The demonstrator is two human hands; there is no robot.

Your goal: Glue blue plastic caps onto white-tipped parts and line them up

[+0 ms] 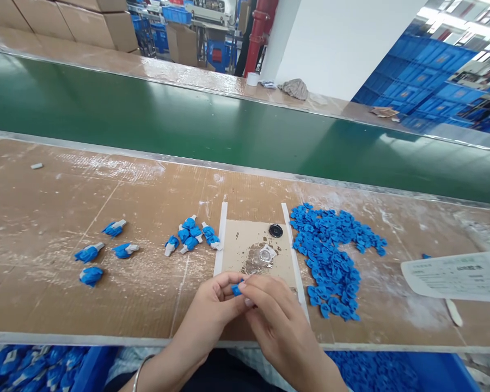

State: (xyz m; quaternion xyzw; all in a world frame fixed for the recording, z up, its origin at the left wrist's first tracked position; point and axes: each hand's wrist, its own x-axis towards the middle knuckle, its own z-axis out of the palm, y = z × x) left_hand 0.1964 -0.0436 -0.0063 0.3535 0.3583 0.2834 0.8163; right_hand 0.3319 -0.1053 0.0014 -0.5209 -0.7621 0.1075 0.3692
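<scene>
Brown workbench [44, 228] beside green conveyor: left hand [212, 307] and right hand [275, 316] meet fingertip to fingertip, both pinched shut on one small blue piece [237, 289], loose blue pile [335, 261] nearer the right hand

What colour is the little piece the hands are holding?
Blue. The little piece is pinched between the left hand and right hand, seen in the head view.

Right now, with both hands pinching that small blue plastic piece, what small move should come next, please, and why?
Probably set the small blue plastic piece, pinched between left hand and right hand, beside the cluster of blue-and-white assembled pieces, since finished ones appear to gather there.
</scene>
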